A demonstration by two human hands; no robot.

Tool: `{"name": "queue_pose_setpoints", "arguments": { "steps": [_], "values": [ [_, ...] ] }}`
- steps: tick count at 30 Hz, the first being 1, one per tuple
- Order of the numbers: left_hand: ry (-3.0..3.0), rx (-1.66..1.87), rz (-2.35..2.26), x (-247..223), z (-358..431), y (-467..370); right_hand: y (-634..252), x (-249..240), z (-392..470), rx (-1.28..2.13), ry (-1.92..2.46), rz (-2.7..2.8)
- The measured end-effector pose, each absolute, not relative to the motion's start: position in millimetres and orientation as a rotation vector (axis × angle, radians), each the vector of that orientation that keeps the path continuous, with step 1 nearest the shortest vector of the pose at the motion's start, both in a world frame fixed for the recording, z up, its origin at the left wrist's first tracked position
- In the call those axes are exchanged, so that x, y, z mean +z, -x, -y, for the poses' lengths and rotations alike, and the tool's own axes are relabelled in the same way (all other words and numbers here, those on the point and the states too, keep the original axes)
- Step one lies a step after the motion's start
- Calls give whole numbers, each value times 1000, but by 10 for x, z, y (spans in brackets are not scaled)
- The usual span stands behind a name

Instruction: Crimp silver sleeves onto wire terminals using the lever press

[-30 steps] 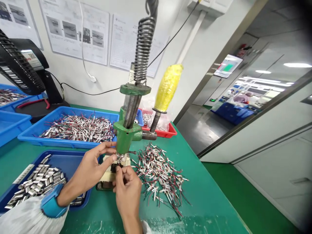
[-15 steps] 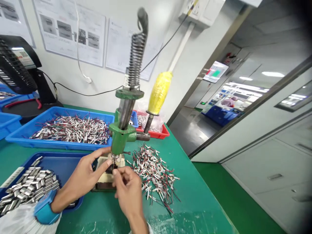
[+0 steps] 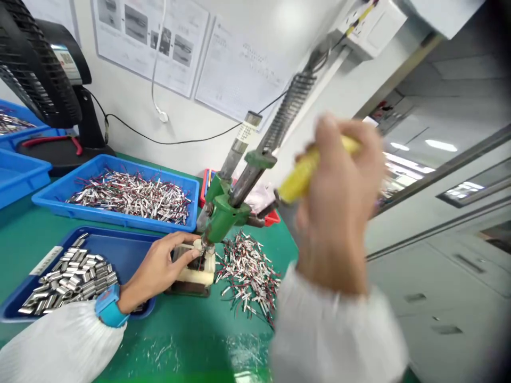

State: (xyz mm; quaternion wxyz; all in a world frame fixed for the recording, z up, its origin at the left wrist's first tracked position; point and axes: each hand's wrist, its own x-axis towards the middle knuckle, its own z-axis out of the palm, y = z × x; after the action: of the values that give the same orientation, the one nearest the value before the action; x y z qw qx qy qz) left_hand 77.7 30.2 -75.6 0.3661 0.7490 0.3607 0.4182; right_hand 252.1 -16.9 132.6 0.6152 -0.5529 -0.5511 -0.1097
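Observation:
A green hand press with a long spring stands on the green table. My right hand, blurred by motion, is wrapped round the press's yellow lever handle. Under the ram, my left hand reaches to the pale fixture at the base, thumb and forefinger apart on either side of the press tip. Whatever small part lies between those fingertips is too small to make out. Right of the base lies a pile of small wired parts. Silver metal cases fill much of a dark blue tray.
A blue bin of wired parts sits behind the dark blue tray. A black fan and red-handled pliers are at the left. A red bin stands behind the press, against the wall.
My right hand has left the fixture and taken hold of the yellow handle, which is now tilted toward me. My left hand stays at the press base. The view has shifted.

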Motion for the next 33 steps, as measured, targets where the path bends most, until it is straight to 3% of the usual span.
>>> {"name": "queue_pose_setpoints", "arguments": {
  "steps": [4,8,11,15,18,25,30,33],
  "values": [
    [-1927,1046,-915,-761,-314,-774,-2341,1140,432,-385,959,939],
    [-1886,1029,-971,-734,-286,-776,-2689,933,348,-156,1027,1014],
    [-1868,1030,-941,-698,-239,-768,-2979,261,285,-202,1273,850],
    [-1836,1025,-888,-634,-243,-819,-3105,-879,182,-115,1698,1518],
    [-1784,1013,-868,-561,-303,-920,-3022,-1296,99,-143,1794,1637],
    [-1858,657,-680,-340,-431,-804,-3038,-1278,127,-137,1562,1471],
    [-2113,1150,-1247,-349,-736,-322,-3053,-1298,179,14,1532,1209],
    [-2326,892,-1310,-491,-842,-109,-3053,-1312,160,42,1522,1141]
  ]
}}
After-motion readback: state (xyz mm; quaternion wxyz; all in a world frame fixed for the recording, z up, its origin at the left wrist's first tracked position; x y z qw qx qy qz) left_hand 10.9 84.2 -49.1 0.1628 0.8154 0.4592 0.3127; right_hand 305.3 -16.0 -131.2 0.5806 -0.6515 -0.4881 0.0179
